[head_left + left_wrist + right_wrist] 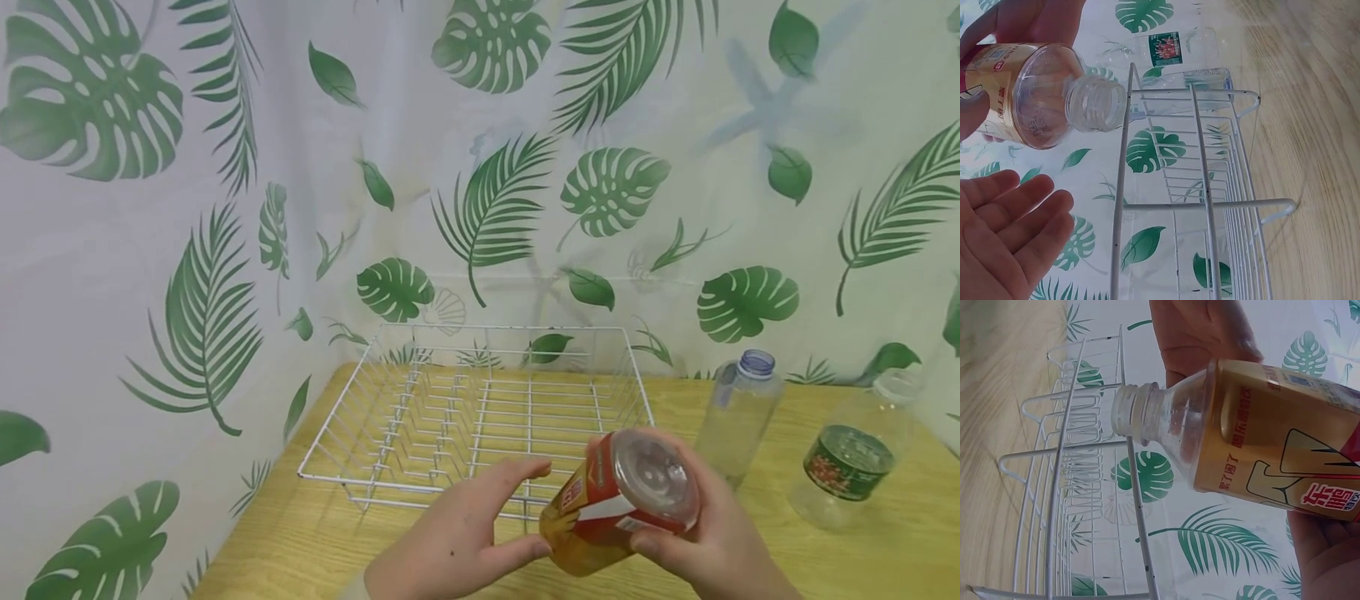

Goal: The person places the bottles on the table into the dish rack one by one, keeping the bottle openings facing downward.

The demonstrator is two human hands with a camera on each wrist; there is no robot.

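My right hand (720, 517) grips a clear plastic bottle (618, 500) with a red and gold label, its thumb near the base. The bottle is tilted, base up towards the head camera. Both wrist views show its bare neck (1138, 412) pointing downward, with no cap, beside the rack's near rim. My left hand (465, 525) reaches towards the bottle with thumb and fingers spread; its thumb tip is close to the bottle's side, and whether it touches I cannot tell. In the left wrist view the left fingers (1029, 212) are extended, apart from the bottle.
A white wire dish rack (487, 442) stands on the wooden table (262, 550), behind the hands. To the right are a clear bottle with a blue neck (742, 408) and a clear bottle with a green label (851, 462). A leaf-print curtain (420, 208) hangs behind and at left.
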